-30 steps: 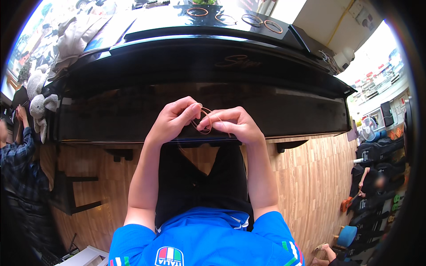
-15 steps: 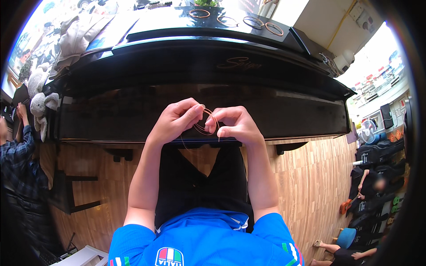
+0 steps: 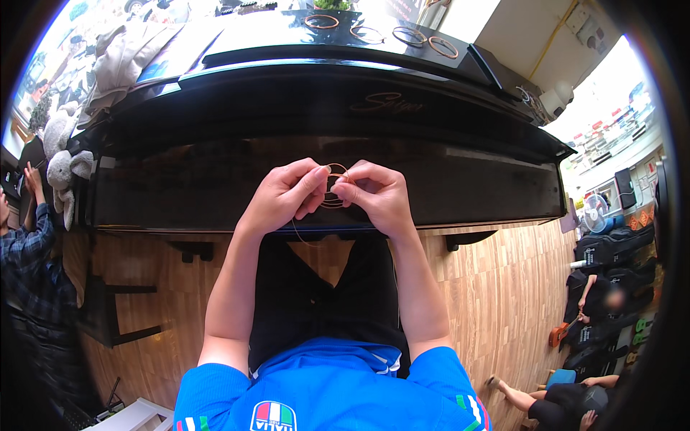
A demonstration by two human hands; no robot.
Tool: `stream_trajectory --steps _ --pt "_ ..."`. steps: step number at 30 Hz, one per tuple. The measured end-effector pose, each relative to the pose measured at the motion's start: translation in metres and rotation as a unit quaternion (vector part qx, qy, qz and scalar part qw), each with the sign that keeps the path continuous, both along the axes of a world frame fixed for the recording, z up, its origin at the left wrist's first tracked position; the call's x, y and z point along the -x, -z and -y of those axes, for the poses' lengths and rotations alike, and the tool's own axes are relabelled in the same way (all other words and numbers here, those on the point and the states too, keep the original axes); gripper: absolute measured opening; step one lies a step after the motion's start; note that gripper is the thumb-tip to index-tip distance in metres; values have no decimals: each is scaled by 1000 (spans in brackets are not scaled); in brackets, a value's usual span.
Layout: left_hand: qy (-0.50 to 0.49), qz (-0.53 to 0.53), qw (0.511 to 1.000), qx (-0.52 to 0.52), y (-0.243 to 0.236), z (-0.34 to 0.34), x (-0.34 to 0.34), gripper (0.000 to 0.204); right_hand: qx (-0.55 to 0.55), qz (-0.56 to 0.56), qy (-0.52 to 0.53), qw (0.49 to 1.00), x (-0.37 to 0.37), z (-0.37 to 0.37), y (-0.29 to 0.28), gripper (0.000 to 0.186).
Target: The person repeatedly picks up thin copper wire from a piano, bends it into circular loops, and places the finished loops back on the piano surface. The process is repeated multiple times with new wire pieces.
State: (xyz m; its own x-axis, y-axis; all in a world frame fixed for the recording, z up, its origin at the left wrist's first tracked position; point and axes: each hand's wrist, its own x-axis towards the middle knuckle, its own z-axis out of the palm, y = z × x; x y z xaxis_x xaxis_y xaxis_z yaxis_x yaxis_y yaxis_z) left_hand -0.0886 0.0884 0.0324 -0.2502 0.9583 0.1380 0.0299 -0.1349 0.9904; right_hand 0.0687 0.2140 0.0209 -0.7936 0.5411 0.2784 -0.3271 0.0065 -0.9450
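Note:
Above my lap, in front of the black piano, I hold a thin copper-coloured string wound into a small coil. My left hand pinches the coil's left side between thumb and fingers. On the coil's upper right, the thumb and forefinger of my right hand are pressed together. One loose end of the string curves down below my left hand. My fingers cover parts of the loops.
Several similar coils, one a copper ring, lie on the piano top. A grey plush toy hangs at its left end. A person in a plaid shirt is at left. Another holds a small orange guitar at right, near black bags.
My right thumb and fingers have moved left and closed into a pinch at the coil's upper right. My left hand keeps its grip. At lower right, a seated person has shifted.

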Motion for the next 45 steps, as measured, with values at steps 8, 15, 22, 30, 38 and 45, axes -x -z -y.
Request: stream_trajectory --steps 8,15,22,30,38,45 --pt "-3 1 1000 -3 1 0 1 32 -42 25 73 996 4 9 3 18" --pt "-26 41 998 -32 6 -1 3 30 -100 -12 74 992 4 5 6 20" --pt "-55 68 995 -56 7 -3 4 27 -89 38 56 994 -4 3 -2 17" --pt "-77 56 994 -57 9 -2 6 24 -20 40 -40 998 -15 -11 -6 18" --pt "-20 23 998 -46 9 2 7 21 -29 -9 -154 988 -12 -16 -3 14" --pt "-18 20 998 -49 6 1 3 22 42 39 -153 987 -9 -10 -9 40"
